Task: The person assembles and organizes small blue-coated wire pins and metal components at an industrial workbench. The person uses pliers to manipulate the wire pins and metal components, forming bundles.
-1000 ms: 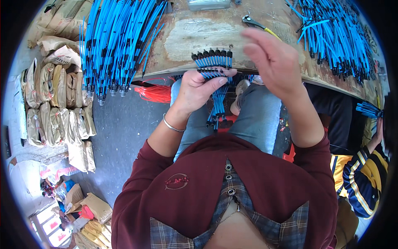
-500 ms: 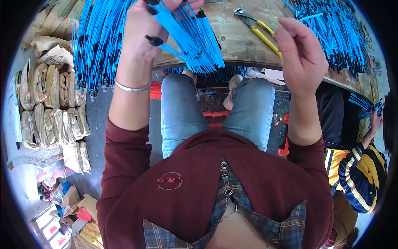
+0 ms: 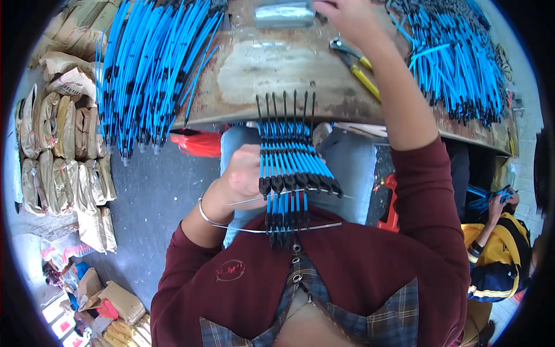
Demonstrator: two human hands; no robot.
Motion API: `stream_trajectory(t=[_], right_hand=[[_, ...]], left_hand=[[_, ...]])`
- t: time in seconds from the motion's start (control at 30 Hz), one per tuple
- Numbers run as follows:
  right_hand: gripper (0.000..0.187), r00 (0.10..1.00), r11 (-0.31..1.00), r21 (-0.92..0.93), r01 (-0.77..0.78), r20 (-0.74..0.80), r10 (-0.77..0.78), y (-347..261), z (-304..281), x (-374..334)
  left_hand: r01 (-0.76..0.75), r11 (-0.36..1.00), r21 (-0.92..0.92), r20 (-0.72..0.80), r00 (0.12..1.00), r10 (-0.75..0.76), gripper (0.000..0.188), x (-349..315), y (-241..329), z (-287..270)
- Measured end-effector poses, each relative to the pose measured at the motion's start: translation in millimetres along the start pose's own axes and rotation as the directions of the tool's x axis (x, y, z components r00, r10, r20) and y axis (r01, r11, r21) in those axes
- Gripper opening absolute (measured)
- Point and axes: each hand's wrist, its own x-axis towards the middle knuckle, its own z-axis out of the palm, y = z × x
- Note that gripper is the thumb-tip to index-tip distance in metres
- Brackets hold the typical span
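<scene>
My left hand (image 3: 241, 172) is closed round the left side of a bundle of thin blue rods (image 3: 295, 156) with black ends, held over my lap in front of the table edge. The rods are spread side by side, slim dark tips pointing away from me. Thin metal wires (image 3: 248, 232) cross the bundle near its black ends; I cannot tell how they are attached. My right hand (image 3: 355, 20) reaches over the table to the top edge of the view, a finger stretched toward a silver roll-shaped packet (image 3: 284, 15). Its other fingers are partly cut off; nothing shows in them.
Yellow-handled cutters (image 3: 361, 78) lie below my right forearm on the wooden table (image 3: 243, 87). Piles of blue rods stand left (image 3: 147, 69) and right (image 3: 457, 69). A red bag (image 3: 199, 143) and wrapped packages (image 3: 72, 168) are at left. At right, another person's hand (image 3: 496, 207) holds blue rods.
My left hand has brought the bundle down from over the table toward my chest, and the rods now face me fanned out. My right hand has moved forward and left across the table.
</scene>
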Motion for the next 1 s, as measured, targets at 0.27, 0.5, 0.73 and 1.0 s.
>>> stream_trajectory(t=[0.27, 0.5, 0.73, 1.0], right_hand=[[0.017, 0.931, 0.911, -0.406, 0.071, 0.355, 0.085, 30.3, 75.2, 58.1], [0.017, 0.974, 0.888, -0.457, 0.054, 0.222, 0.054, 20.6, 73.0, 43.9], [0.012, 0.993, 0.982, -0.184, 0.039, 0.113, -0.019, -7.3, 12.9, -38.1], [0.016, 0.944, 0.986, -0.153, -0.062, 0.312, 0.108, -25.0, -24.0, -153.8]], left_hand=[[-0.066, 0.995, -0.076, 0.085, 0.994, 0.073, 0.023, 1.8, -9.9, -7.1], [-0.080, 0.995, -0.055, 0.103, 0.991, 0.086, 0.023, 0.9, -13.1, -11.4], [-0.109, 0.992, -0.058, 0.101, 0.988, 0.114, 0.026, -3.0, -19.3, -2.9], [-0.106, 0.994, -0.035, 0.134, 0.985, 0.109, 0.029, 1.6, -21.9, 1.2]])
